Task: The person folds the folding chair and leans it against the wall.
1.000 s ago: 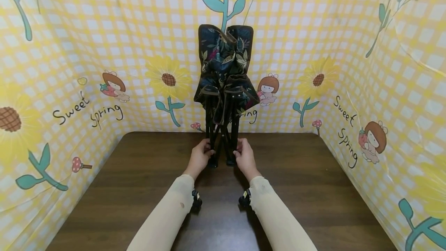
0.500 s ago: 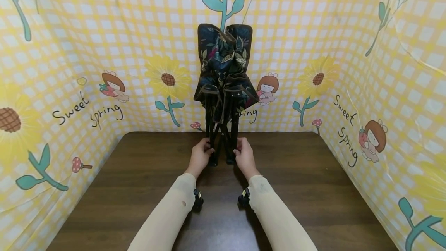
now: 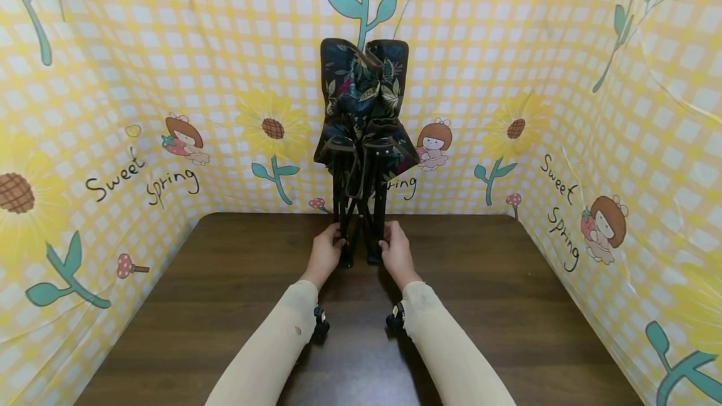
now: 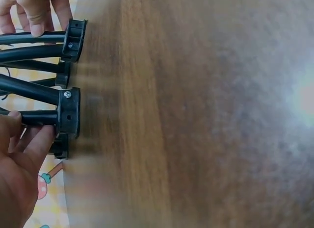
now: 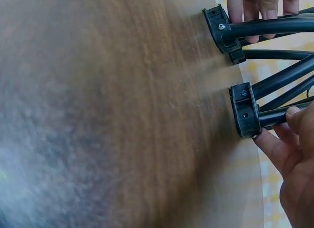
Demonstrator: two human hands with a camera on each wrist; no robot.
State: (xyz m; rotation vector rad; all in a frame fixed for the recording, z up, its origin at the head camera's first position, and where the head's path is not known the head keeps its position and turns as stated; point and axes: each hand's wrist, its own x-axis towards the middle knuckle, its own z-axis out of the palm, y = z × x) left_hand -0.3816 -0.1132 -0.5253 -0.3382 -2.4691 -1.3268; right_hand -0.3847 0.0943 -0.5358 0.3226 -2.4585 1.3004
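A folding stool or chair [image 3: 361, 93] stands upright and folded near the back of the table, its dark floral fabric bunched above black crossed tube legs. My left hand [image 3: 325, 250] pinches a left leg low down, close over its foot. On the other side my right hand [image 3: 398, 252] holds a right leg in the same way. In the left wrist view, thumb and fingers of the left hand [image 4: 22, 164] close round a black tube beside its plastic foot [image 4: 68, 113]. The right wrist view shows the right hand [image 5: 294, 149] gripping a tube next to another black foot [image 5: 245, 110].
The brown wooden table [image 3: 479, 306] spreads out on both sides and in front. Yellow checked cloth [image 3: 225, 49] with sunflowers and cartoon figures hangs behind and at both sides. Small black devices [image 3: 320, 324] sit on the wrists.
The hands keep their hold on the legs. The legs' feet have shifted very slightly away from me; the folded stool or chair otherwise looks the same.
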